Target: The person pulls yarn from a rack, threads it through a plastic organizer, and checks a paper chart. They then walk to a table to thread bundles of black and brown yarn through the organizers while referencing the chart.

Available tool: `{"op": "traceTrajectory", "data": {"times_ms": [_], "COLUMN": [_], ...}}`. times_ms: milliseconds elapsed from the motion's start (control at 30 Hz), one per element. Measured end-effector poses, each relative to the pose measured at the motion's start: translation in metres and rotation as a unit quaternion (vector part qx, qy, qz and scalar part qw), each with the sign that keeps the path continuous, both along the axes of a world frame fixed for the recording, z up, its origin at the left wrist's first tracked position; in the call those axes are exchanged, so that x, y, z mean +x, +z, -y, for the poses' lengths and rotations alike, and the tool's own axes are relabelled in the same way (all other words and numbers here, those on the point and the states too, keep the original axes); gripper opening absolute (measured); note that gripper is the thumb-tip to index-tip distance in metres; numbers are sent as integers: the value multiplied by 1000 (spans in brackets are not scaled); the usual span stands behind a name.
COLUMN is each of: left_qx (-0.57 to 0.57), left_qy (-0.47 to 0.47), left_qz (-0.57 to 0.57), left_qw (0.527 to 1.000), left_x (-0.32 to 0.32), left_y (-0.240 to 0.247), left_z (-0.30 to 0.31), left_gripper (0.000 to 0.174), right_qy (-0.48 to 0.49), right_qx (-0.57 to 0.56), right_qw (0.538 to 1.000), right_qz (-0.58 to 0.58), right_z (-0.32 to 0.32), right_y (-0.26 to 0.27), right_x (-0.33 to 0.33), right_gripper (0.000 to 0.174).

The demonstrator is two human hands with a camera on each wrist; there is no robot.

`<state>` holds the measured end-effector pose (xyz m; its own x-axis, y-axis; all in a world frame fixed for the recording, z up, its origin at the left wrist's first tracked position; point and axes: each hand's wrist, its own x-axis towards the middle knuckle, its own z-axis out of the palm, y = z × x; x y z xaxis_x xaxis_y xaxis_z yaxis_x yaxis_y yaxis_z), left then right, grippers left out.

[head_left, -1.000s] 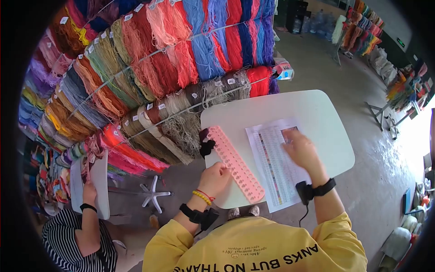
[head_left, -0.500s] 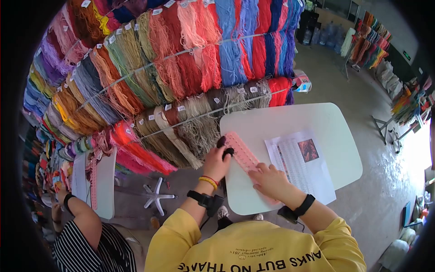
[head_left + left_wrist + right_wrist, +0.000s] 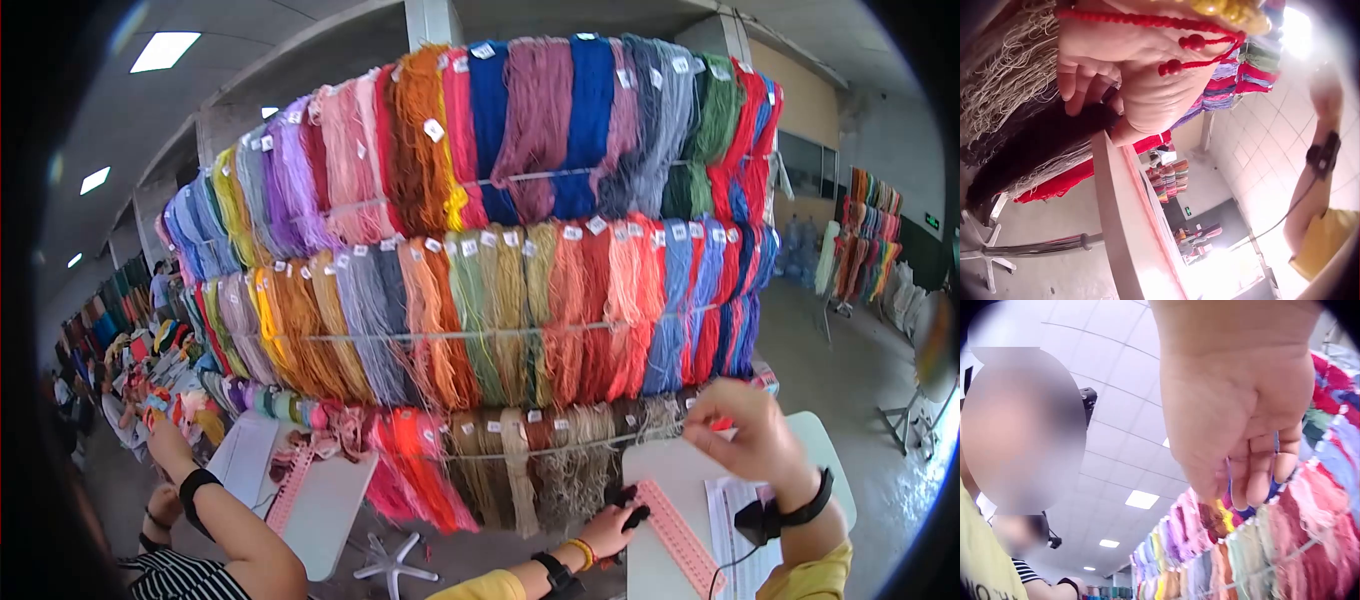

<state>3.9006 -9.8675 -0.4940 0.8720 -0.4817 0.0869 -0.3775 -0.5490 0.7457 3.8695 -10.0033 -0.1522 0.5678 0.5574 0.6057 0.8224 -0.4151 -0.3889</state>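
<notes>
The right hand (image 3: pixel 755 430) is reaching up to the yarn rack (image 3: pixel 500 300) at the right of the head view. Its fingers are curling in and pinching a thin blue thread (image 3: pixel 1229 475), which is running between the fingertips in the right wrist view. Low in the head view, the left hand (image 3: pixel 605 528) is closing its fingers round a dark tuft (image 3: pixel 628 508) at the top end of the pink strip (image 3: pixel 680 548). The strip is lying on the white table (image 3: pixel 660 465) beside a printed sheet (image 3: pixel 725 510). By the look of it the work is only starting: just that one tuft seems to be sitting on the strip, the holes in view are showing bare, and the blue thread is not yet drawn free of the rack or brought down. Much is getting cut off, with the strip's lower end and most of the sheet and table running out of the bottom edge. The sheet's print and the rack's tags are too small to read. Which skein the thread is coming from is unclear. The left wrist view is showing only palm, dark fibres and table edge, so whether the tuft is passing through a hole cannot be told.
</notes>
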Motion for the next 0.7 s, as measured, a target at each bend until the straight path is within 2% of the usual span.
{"op": "traceTrajectory", "data": {"times_ms": [67,133,200,267,367,400,433,500,533,567,600,633,667,700], "left_qx": [24,38,18,50,-29,-36,-23,49,114,211,330,437,511,559], "left_qy": [-10,-28,-53,-86,-80,-63,-41,41,116,219,349,469,550,597], "left_qz": [38,-1,11,-44,158,244,280,344,383,419,436,423,397,367], "left_qw": [999,999,998,994,984,967,959,937,909,856,761,640,528,444], "left_x": [4,-1,12,12,22,16,7,-6,-15,-28,-49,-79,-111,-134], "left_y": [-13,2,-27,-9,-59,-40,-7,69,113,162,217,273,324,362], "left_z": [0,-3,3,-3,5,0,-16,-83,-128,-186,-255,-323,-367,-393], "left_gripper": [56,53,56,58,57,47,43,36,32,28,25,21,18,15], "right_qy": [23,49,82,99,121,133,120,93,90,87,84,67,50,32], "right_qx": [30,35,25,33,43,59,59,62,83,104,125,147,169,192], "right_qw": [999,997,993,990,982,979,977,972,973,973,973,968,962,955], "right_qz": [5,43,83,93,136,140,163,207,198,188,177,193,208,222], "right_z": [-34,-70,-105,-142,-201,-221,-239,-273,-290,-305,-320,-332,-343,-352], "right_y": [37,64,83,96,107,110,113,121,126,129,133,139,144,149], "right_x": [8,21,40,58,102,118,132,160,175,190,202,212,220,227], "right_gripper": [11,8,7,10,13,13,14,15,16,17,18,20,21,23]}}
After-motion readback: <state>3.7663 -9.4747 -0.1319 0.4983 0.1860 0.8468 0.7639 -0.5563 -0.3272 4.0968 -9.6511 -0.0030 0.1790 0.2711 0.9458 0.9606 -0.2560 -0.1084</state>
